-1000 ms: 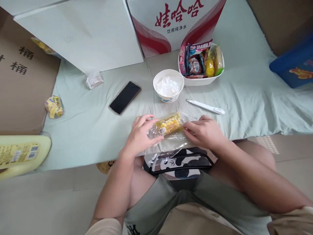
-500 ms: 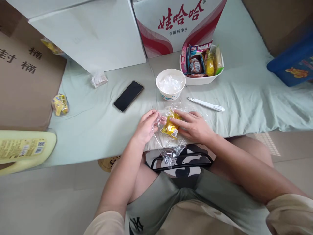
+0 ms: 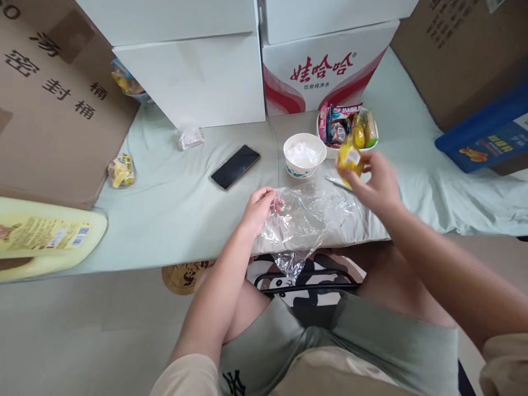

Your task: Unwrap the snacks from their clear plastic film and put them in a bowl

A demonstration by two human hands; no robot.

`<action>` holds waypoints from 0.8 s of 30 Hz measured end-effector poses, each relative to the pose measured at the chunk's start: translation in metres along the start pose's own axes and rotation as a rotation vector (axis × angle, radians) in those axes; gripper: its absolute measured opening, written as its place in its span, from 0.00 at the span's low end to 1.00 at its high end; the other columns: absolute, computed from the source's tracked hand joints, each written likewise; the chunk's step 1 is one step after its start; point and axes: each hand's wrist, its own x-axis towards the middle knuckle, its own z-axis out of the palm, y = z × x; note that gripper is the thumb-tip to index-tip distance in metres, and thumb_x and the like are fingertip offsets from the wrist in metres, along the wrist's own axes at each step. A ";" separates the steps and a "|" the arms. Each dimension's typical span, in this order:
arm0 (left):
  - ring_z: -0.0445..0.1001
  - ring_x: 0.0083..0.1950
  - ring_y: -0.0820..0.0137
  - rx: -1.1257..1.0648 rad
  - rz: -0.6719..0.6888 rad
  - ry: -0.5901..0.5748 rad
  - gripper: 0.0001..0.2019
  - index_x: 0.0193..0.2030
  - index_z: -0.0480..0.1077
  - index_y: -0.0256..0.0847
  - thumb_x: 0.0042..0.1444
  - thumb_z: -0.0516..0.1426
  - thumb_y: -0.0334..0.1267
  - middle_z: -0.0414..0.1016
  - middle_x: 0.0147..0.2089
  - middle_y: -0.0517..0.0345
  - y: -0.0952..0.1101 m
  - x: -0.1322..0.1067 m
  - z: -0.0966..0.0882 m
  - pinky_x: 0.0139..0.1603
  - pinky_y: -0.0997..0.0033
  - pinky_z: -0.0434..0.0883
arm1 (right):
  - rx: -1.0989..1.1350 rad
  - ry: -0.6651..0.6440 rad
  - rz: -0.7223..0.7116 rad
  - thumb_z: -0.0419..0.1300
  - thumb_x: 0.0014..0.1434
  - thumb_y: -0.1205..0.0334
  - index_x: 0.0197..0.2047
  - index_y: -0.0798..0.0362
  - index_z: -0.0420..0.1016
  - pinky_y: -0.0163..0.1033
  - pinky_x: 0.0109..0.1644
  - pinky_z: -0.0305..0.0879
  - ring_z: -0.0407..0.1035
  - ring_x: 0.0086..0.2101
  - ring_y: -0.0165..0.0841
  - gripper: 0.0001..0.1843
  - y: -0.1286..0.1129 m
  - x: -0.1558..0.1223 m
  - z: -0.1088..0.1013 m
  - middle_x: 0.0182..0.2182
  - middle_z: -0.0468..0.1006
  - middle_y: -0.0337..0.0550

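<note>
My left hand [image 3: 259,207] pinches the edge of a clear plastic bag [image 3: 307,220] that lies crumpled on the pale green cloth [image 3: 173,209] and hangs over its front edge. My right hand [image 3: 377,184] is raised above the cloth and grips a small yellow snack packet [image 3: 348,158], held in front of the white dish of snacks [image 3: 347,127]. A white paper bowl [image 3: 304,155] with clear plastic inside stands just left of the packet. A white pen-like tool [image 3: 335,181] lies partly hidden behind my right hand.
A black phone [image 3: 235,166] lies left of the bowl. A yellow wrapped snack [image 3: 121,170] and a small clear packet [image 3: 190,137] sit further left. White boxes [image 3: 193,77], a red-and-white water carton [image 3: 325,71], brown cartons [image 3: 53,104], a blue box [image 3: 487,135] and a yellow bottle [image 3: 45,236] ring the cloth.
My right hand has lifted the yellow packet out of the plastic bag and carried it up and to the right, toward the dish. My left hand stays pinching the bag.
</note>
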 end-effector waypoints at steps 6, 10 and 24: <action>0.74 0.24 0.73 0.040 -0.044 0.005 0.10 0.30 0.68 0.41 0.55 0.62 0.44 0.80 0.29 0.58 0.005 0.003 0.001 0.20 0.77 0.51 | -0.230 0.027 0.164 0.56 0.63 0.33 0.43 0.57 0.79 0.49 0.43 0.66 0.74 0.41 0.44 0.32 0.023 0.105 -0.004 0.36 0.78 0.53; 0.75 0.23 0.72 0.038 -0.075 -0.036 0.11 0.31 0.68 0.42 0.56 0.62 0.44 0.80 0.28 0.56 0.007 0.003 -0.001 0.21 0.77 0.53 | -0.135 0.017 -0.013 0.55 0.69 0.51 0.39 0.53 0.77 0.48 0.44 0.68 0.74 0.41 0.43 0.16 -0.009 0.070 -0.008 0.37 0.79 0.51; 0.77 0.56 0.61 0.341 0.348 -0.054 0.32 0.55 0.70 0.46 0.43 0.70 0.49 0.77 0.60 0.46 0.002 0.014 -0.049 0.38 0.72 0.72 | -0.023 -0.391 -0.205 0.57 0.64 0.64 0.57 0.50 0.77 0.60 0.59 0.69 0.72 0.58 0.49 0.19 -0.030 -0.073 0.033 0.58 0.78 0.53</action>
